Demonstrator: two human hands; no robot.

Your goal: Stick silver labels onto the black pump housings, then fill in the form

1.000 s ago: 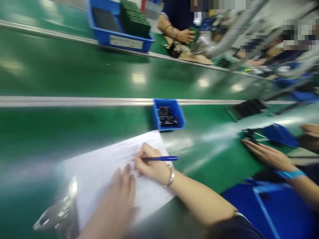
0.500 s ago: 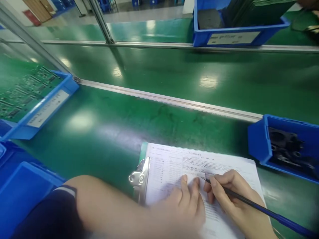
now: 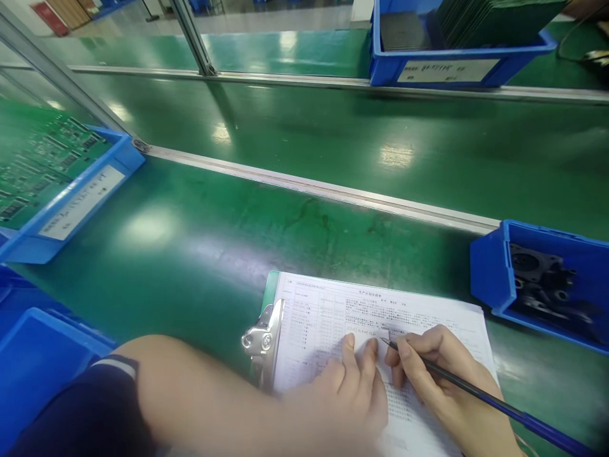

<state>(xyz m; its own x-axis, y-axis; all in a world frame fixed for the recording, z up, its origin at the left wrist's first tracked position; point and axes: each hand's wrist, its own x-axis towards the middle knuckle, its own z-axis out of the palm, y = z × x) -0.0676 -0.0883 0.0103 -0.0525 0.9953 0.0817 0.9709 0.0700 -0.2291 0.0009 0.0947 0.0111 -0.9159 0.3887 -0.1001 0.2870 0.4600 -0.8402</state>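
Note:
My right hand (image 3: 442, 374) grips a dark pen (image 3: 480, 392) with a blue end, its tip touching the printed paper (image 3: 419, 311). Just left of the tip, my left hand (image 3: 349, 393) lies on the same sheet with its fingers stretched out. A clipboard (image 3: 271, 287) with a green edge bears the paper, and its metal clip (image 3: 263, 343) holds the left side of the sheet. Faint handwriting shows above the left fingertips. My left forearm crosses the lower middle of the view, and both hands cover part of the page.
A blue bin (image 3: 490, 273) with black parts stands at the right. At the left, a blue tray (image 3: 124, 158) holds green circuit boards (image 3: 47, 165), above another blue bin (image 3: 47, 355). A labelled blue bin (image 3: 385, 68) sits at the back. A metal rail (image 3: 309, 184) crosses the green table (image 3: 190, 235).
The view has shifted slightly, so the bins and clipboard appear a little further left. The pen tip stays on the paper, and my left hand still lies flat on it.

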